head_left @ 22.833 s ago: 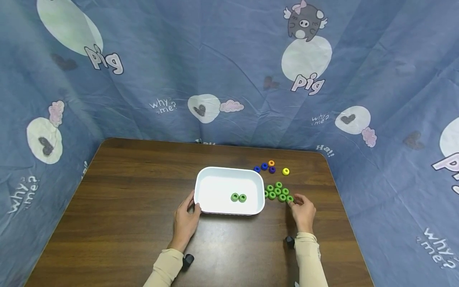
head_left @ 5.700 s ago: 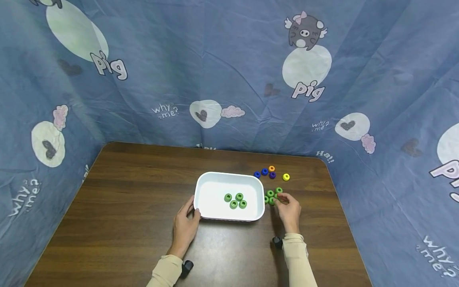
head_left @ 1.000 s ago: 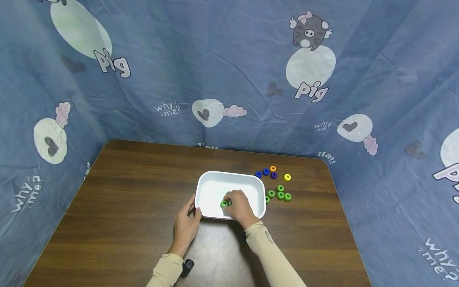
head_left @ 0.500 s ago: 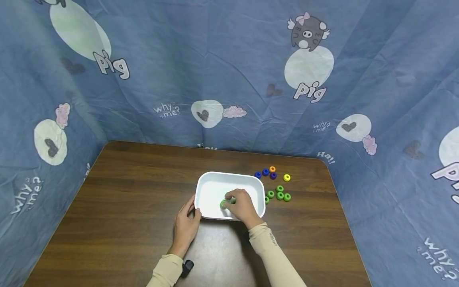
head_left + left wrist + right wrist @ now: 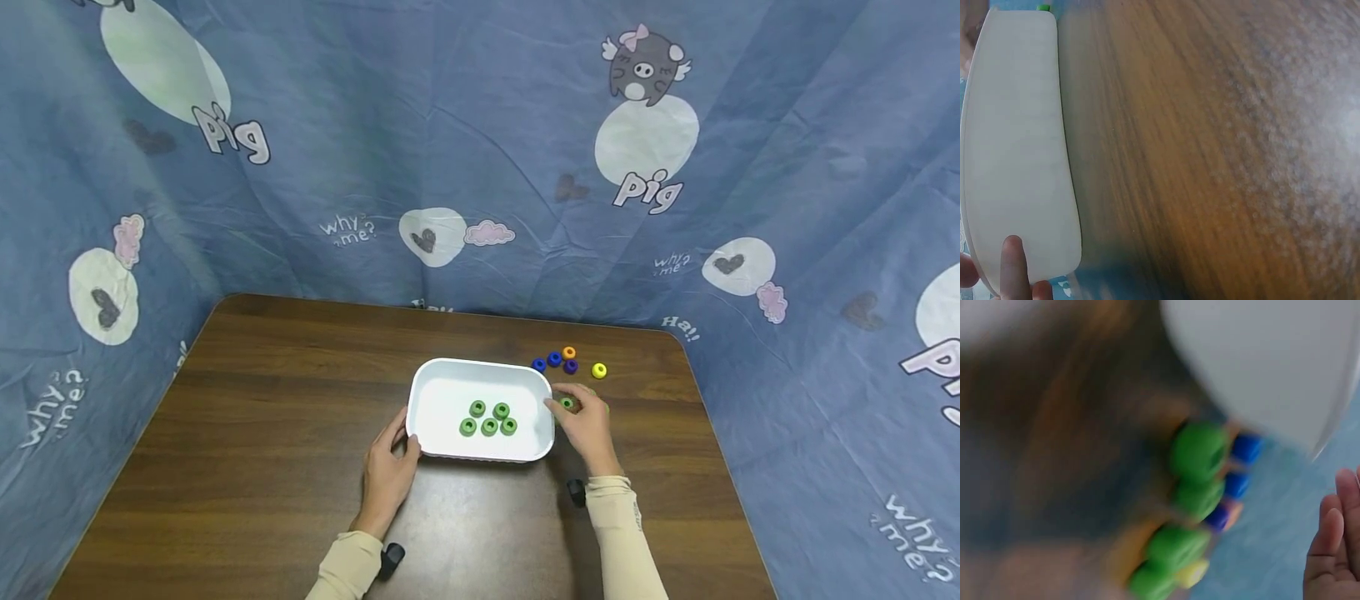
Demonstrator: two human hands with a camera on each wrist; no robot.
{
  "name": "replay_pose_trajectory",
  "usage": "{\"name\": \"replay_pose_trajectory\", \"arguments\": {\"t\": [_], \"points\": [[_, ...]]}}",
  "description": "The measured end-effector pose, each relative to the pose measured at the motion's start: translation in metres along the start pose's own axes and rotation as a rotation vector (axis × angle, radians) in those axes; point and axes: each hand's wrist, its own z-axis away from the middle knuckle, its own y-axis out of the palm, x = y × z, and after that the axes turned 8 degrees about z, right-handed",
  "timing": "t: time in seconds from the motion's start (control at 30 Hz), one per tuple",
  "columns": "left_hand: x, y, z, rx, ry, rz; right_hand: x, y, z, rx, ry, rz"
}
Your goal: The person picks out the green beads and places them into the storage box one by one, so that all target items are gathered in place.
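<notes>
The tray stands on the tabletop. Inside it, about mid-floor, five green beads lie in two rows: three in the near row, two in the far row. The left hand has its grip clamped on the tray's near-left corner, thumb against the near wall, fingers along the left wall. The right hand is at the tray's right side, its grip apart. Four loose green beads rest right of the tray, mostly masked by that hand in the head view. Beyond the tray's far-right corner lie two blue beads, a purple bead, an orange bead and, farther right, a yellow bead.
</notes>
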Motion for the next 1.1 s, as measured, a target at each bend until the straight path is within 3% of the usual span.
{"name": "replay_pose_trajectory", "arguments": {"t": [0.23, 0.43, 0.63, 0.87, 1.1], "points": [[0.001, 0.0, -0.001, 0.003, -0.014, 0.004, -0.046, -0.015, 0.006, -0.143, 0.173, -0.036], [0.002, 0.0, -0.001, -0.001, -0.006, 0.005, -0.07, -0.02, 0.009, -0.215, 0.316, -0.106], [0.001, 0.0, 0.0, -0.004, -0.001, 0.016, -0.082, -0.022, 0.01, -0.194, 0.369, -0.102], [0.0, 0.0, 0.0, 0.002, 0.0, 0.012, -0.087, -0.023, 0.009, -0.136, 0.384, -0.022], [0.002, 0.001, -0.001, -0.001, -0.008, 0.012, -0.09, -0.022, 0.005, -0.098, 0.391, -0.037]]}}
